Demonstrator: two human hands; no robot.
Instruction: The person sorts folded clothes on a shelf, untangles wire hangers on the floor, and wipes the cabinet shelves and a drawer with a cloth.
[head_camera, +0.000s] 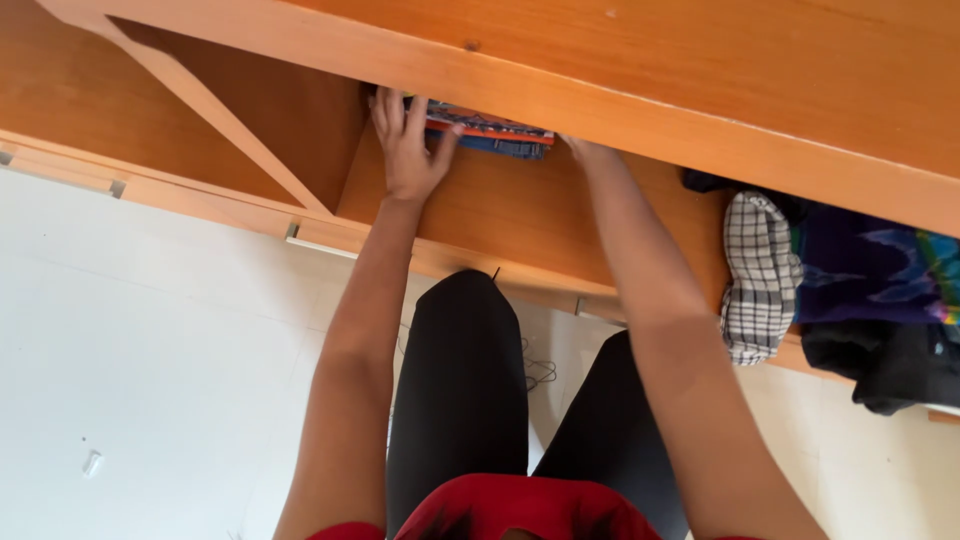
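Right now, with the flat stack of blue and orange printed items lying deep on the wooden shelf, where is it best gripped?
Probably at its two short ends, coming in from the open front. The flat blue and orange stack lies level on the wooden shelf, its back under the upper board. The left hand already rests at its left end; the right hand is mostly hidden.

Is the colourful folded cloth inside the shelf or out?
Inside: the folded cloth lies on the wooden shelf, partly under the upper board, left hand on it.
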